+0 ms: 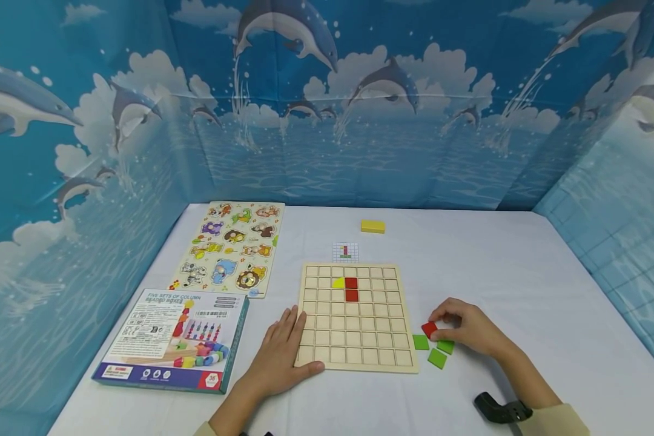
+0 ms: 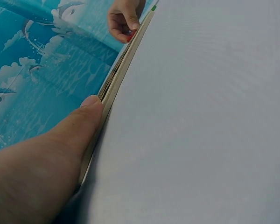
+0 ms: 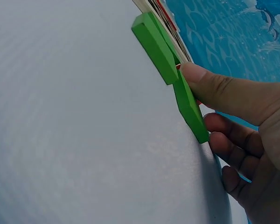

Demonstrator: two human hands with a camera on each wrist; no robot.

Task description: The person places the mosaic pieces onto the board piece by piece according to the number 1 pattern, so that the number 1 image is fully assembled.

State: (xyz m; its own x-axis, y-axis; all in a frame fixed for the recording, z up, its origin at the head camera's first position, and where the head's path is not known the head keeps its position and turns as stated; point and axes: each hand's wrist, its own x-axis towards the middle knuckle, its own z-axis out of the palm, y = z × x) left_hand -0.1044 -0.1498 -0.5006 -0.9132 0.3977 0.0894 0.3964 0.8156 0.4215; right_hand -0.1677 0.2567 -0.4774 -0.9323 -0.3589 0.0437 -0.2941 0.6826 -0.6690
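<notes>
A wooden grid board [image 1: 327,324] lies in the middle of the white table, with one yellow tile [image 1: 338,283] and two red tiles [image 1: 351,289] in its upper cells. My left hand [image 1: 283,345] rests on the board's left edge with fingers straight, the thumb along the near corner. Right of the board, my right hand [image 1: 469,324] pinches a red tile [image 1: 429,329] between thumb and fingers. Several green tiles [image 1: 437,358] lie around and under that hand; two green tiles [image 3: 156,49] show near the thumb in the right wrist view, where the red tile is mostly hidden.
A small pattern card [image 1: 346,252] lies just beyond the board, and a yellow block [image 1: 373,226] farther back. To the left are an animal puzzle board [image 1: 231,248] and a boxed bead set [image 1: 169,339]. A dolphin-print curtain [image 1: 327,151] encloses the table's back and sides.
</notes>
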